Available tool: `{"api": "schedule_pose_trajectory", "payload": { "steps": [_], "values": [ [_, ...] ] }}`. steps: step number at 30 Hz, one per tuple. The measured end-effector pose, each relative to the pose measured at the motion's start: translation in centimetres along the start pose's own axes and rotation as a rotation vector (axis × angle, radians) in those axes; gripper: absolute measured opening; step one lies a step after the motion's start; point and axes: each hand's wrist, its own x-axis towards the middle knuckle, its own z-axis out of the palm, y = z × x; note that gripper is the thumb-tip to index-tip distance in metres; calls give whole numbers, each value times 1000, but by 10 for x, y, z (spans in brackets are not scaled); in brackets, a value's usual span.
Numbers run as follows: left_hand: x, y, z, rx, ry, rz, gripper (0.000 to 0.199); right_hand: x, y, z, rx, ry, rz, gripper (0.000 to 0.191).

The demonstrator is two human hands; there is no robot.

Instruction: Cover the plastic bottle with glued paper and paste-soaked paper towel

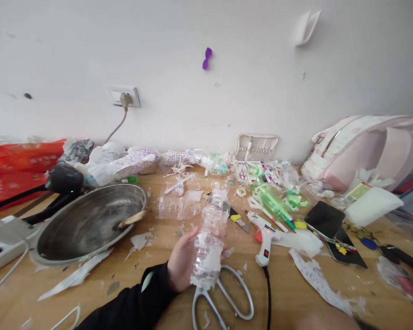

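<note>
My left hand (pixel 182 261) is closed around a clear plastic bottle (pixel 211 238) with scraps of white label stuck on it, held over the table. A pair of scissors (pixel 236 314) with grey loop handles lies just below the bottle; its blades are hidden behind it. My right hand (pixel 326 321) is a smeared patch at the lower right edge, its fingers not readable, apart from the bottle. Right of the bottle lies a white glue gun (pixel 265 240) with a small red light. A yellow and black utility knife (pixel 236 216) sits between them.
A metal basin (pixel 89 220) with a wooden-handled tool stands on the left. Green plastic pieces (pixel 273 201) and scraps litter the back. A phone (pixel 325 220) lies right, near a pink bag (pixel 361 151). The glue gun's black cord (pixel 268 298) runs to the front edge.
</note>
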Motion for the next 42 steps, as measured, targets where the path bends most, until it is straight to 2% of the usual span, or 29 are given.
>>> {"api": "schedule_pose_trajectory", "payload": {
  "steps": [2, 3, 6, 10, 16, 21, 26, 30, 34, 38, 40, 42],
  "values": [
    [0, 0, 2, 10, -20, 15, 47, 29, -3, -15, -95, 42, 102, 39],
    [1, -1, 3, 4, -22, 28, 45, 43, -5, -21, -225, 141, 211, 50],
    [5, -3, 6, 18, -8, 47, 41, 74, -11, -32, -287, 233, 284, 54],
    [9, -9, 9, 94, -53, 59, 39, 85, -5, -29, -202, 302, 319, 45],
    [4, -14, 10, 163, -91, 68, 40, 78, 12, -24, 107, 452, 259, 33],
    [3, -13, 6, 138, -90, 73, 40, 78, 11, -21, 617, 547, 67, 27],
    [4, -13, -2, 116, -82, 54, 37, 82, 1, -7, 1160, 486, -112, 35],
    [6, -14, -6, 71, -90, 62, 35, 79, -6, 2, 1424, 336, -202, 40],
    [7, -13, -8, 79, -85, 60, 40, 74, -7, 8, 1568, 132, -227, 35],
    [6, -12, -11, 69, -99, 46, 43, 67, -7, 11, 1631, -15, -243, 33],
    [6, -13, -12, 63, -110, 39, 44, 62, -10, 13, 1631, -61, -266, 32],
    [6, -13, -13, 62, -109, 34, 44, 56, -14, 14, 1584, -42, -314, 28]
  ]
}}
